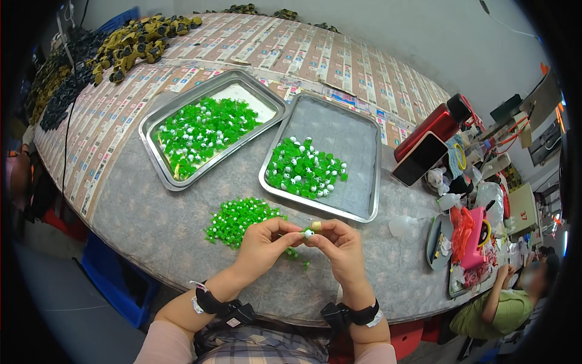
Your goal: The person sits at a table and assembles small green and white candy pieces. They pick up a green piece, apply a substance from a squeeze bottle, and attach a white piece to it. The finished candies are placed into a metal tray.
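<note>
Between the fingertips of both hands is one small white ball-shaped piece [308,233] with a dark dot and a bit of green on it. My left hand [267,242] pinches it from the left, and my right hand [337,242] pinches it from the right, with a yellowish band on one finger. Just beyond my left hand lies a loose pile of tiny green pieces with white bits [239,219]. A metal tray [374,164] ahead holds a heap of green-and-white pieces [303,168]. Another metal tray [159,171], tilted to the left, holds more such pieces [203,130].
A red bottle [433,124] and a phone [420,159] stand at the right. Near them are a grey plate [438,242], a pink container [476,239] and plastic bags. Yellow-and-dark toy parts [142,42] heap at the far left. Another person [503,309] sits at lower right.
</note>
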A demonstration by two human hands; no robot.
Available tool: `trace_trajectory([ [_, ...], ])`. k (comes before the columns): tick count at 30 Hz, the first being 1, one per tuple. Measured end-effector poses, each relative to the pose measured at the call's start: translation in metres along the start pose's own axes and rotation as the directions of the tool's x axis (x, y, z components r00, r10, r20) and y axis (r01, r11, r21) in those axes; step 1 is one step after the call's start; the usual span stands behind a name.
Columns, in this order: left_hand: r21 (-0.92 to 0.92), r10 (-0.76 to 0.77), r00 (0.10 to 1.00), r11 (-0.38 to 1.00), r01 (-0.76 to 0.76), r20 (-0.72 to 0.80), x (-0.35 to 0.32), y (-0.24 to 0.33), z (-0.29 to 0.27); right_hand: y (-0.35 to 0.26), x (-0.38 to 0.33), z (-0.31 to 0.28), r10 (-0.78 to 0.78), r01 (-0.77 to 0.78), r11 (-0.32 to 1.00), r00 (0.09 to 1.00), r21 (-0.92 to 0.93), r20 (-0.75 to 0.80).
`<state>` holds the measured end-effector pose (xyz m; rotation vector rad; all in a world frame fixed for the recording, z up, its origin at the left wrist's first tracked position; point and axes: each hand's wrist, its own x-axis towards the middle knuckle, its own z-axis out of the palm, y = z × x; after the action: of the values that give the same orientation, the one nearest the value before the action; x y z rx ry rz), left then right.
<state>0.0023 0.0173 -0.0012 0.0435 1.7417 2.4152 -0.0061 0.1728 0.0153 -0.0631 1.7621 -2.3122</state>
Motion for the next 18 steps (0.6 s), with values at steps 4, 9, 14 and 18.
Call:
trace_trajectory([
  [4,0.107,0.025,0.999,0.994,-0.022,-0.025,-0.002,-0.002,0.001,-0.002,0.002,-0.003,0.017,-0.016,0.999,0.998,-0.031,0.054],
  [9,0.532,0.359,0.928,0.769,-0.355,0.1,-0.002,0.002,0.002,0.001,0.004,-0.012,0.064,-0.049,0.993,0.989,-0.112,0.137],
  [14,0.623,0.442,0.887,0.658,-0.424,0.137,-0.002,0.003,0.003,0.003,0.005,-0.014,0.097,-0.087,0.993,0.984,-0.076,0.149],
  [18,0.661,0.492,0.857,0.593,-0.459,0.153,-0.001,0.001,0.002,0.004,0.007,-0.014,0.102,-0.094,0.994,0.983,-0.054,0.154],
])
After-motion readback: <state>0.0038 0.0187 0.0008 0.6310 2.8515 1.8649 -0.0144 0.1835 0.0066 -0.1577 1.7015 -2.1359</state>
